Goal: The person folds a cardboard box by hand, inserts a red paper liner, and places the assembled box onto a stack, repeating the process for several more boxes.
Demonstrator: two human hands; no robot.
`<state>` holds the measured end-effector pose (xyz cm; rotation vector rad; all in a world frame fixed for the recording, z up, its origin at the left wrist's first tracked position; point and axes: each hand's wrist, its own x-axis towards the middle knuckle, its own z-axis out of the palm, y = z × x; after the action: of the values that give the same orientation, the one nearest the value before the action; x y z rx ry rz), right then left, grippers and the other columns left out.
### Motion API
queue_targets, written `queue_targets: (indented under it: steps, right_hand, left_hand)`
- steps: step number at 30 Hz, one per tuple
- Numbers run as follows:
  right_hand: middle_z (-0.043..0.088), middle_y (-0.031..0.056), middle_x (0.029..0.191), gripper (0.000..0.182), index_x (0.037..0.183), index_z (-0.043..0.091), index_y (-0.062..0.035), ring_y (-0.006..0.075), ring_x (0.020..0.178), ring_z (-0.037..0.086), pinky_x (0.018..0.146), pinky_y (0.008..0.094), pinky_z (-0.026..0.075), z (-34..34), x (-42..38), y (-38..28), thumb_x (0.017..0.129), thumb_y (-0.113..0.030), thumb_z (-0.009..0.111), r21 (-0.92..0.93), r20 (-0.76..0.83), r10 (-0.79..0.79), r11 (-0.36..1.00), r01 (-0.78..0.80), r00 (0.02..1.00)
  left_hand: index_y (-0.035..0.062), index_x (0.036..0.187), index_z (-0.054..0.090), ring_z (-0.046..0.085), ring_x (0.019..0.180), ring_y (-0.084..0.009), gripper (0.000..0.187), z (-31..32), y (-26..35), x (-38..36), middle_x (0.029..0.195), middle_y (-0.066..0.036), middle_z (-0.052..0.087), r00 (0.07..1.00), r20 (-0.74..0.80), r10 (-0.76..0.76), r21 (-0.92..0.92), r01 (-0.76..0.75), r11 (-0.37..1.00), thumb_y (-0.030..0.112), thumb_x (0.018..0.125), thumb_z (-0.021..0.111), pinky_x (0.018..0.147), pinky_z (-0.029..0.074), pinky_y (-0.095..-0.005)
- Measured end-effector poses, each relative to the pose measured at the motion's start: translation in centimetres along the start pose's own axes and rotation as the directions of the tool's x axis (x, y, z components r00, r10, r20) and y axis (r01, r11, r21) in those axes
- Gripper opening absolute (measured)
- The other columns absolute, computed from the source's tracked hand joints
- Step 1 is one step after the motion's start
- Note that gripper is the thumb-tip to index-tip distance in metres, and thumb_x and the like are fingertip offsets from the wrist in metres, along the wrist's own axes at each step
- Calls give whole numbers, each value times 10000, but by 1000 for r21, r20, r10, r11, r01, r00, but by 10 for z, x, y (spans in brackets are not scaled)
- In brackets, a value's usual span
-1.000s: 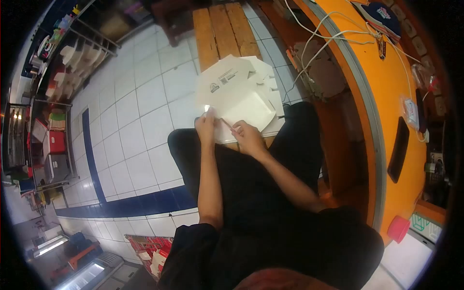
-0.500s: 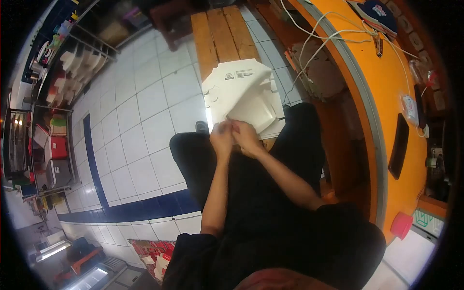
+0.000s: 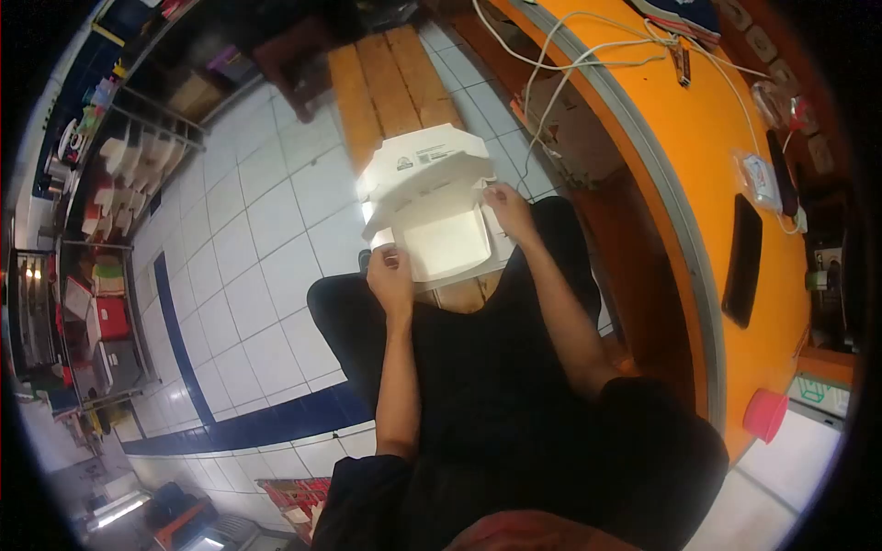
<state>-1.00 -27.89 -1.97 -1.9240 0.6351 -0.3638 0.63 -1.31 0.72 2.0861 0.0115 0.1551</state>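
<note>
A partly folded white cardboard box (image 3: 446, 243) lies on the wooden bench between my knees. Its far panel, with small dark print on it, tilts up, and its side walls stand partly raised. My left hand (image 3: 390, 277) is at the near left corner, fingers closed on the side flap there. On the opposite side, my right hand (image 3: 511, 211) pinches the right flap near the fold of the far panel. Part of each flap is hidden behind the fingers.
The wooden bench (image 3: 390, 87) stretches away from me over white floor tiles. At my right runs an orange counter (image 3: 634, 147) with white cables (image 3: 588, 60), a flat black object (image 3: 743, 262) and a pink tub (image 3: 764, 415). Loaded shelves (image 3: 119, 243) line the left.
My hands were together at the box's near edge; now they have parted to its left and right sides. The side walls and far panel have come up, and the view has shifted slightly.
</note>
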Motion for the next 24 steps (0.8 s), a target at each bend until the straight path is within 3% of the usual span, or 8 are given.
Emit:
queue_targets:
  steps: [1, 2, 5, 7, 9, 13, 18, 24]
  right_hand:
    - [720, 205, 981, 327, 1049, 665, -12, 359, 918, 702, 796, 425, 536, 0, 1, 5, 965, -327, 643, 8, -9, 7, 1000, -7, 1000]
    - [720, 199, 945, 316, 1026, 664, -9, 353, 890, 705, 784, 423, 535, 1, 1, 6, 964, -318, 642, 16, -28, -34, 999, 35, 999]
    - [717, 181, 852, 267, 961, 670, -1, 332, 805, 710, 739, 414, 532, 3, -5, -5, 953, -267, 651, 15, -68, -45, 999, 46, 997]
    - [712, 177, 812, 237, 921, 674, -2, 319, 758, 704, 697, 402, 532, 2, -11, -9, 923, -238, 676, 18, -37, -69, 997, 69, 997]
    - [708, 162, 778, 234, 897, 675, 4, 289, 718, 701, 676, 395, 530, 1, -13, -10, 908, -230, 684, 37, -1, -46, 998, 46, 999]
    - [696, 112, 700, 233, 837, 672, 18, 193, 632, 683, 628, 371, 525, -1, -19, -10, 885, -209, 685, 197, 120, 63, 977, -86, 991]
    - [711, 84, 721, 158, 889, 688, 18, 133, 628, 696, 606, 295, 566, 10, -23, -7, 921, -136, 676, 311, 181, 48, 945, -103, 982]
    - [702, 180, 770, 160, 883, 660, 6, 318, 722, 709, 672, 420, 541, 7, -33, -27, 899, -151, 686, -131, 90, -213, 966, 224, 973]
  left_hand:
    - [-5, 1012, 697, 711, 826, -322, 228, 0, -1, 1, 894, -158, 722, 998, -23, 51, 60, -50, 997, 186, 887, 704, 769, 547, -422]
    - [-2, 1019, 678, 689, 836, -353, 290, -2, -2, 4, 903, -155, 705, 916, -49, 399, 427, -342, 837, 239, 868, 733, 771, 532, -448]
    - [10, 1041, 683, 690, 860, -365, 349, 5, 40, -3, 916, -166, 710, 826, 97, 556, 405, -543, 736, 321, 890, 731, 789, 527, -458]
    - [19, 1060, 695, 703, 848, -370, 384, 33, 56, -12, 911, -177, 738, 919, 350, 180, 204, -263, 943, 376, 918, 706, 786, 536, -459]
    - [6, 1038, 730, 720, 812, -374, 448, 57, 68, -12, 862, -182, 756, 871, 490, 32, 146, -119, 982, 439, 931, 682, 781, 551, -461]
    - [37, 1028, 775, 725, 727, -293, 396, 96, 37, 0, 818, -175, 757, 876, 481, 38, 133, -116, 984, 408, 919, 688, 728, 562, -416]
    - [2, 981, 780, 655, 696, -171, 346, 91, 41, 6, 756, -104, 717, 792, 596, -131, 48, 128, 991, 308, 963, 621, 671, 514, -344]
    - [-25, 1007, 759, 653, 763, -150, 338, 105, 29, 15, 857, -80, 724, 756, 638, -150, -195, 346, 918, 251, 1012, 564, 697, 518, -295]
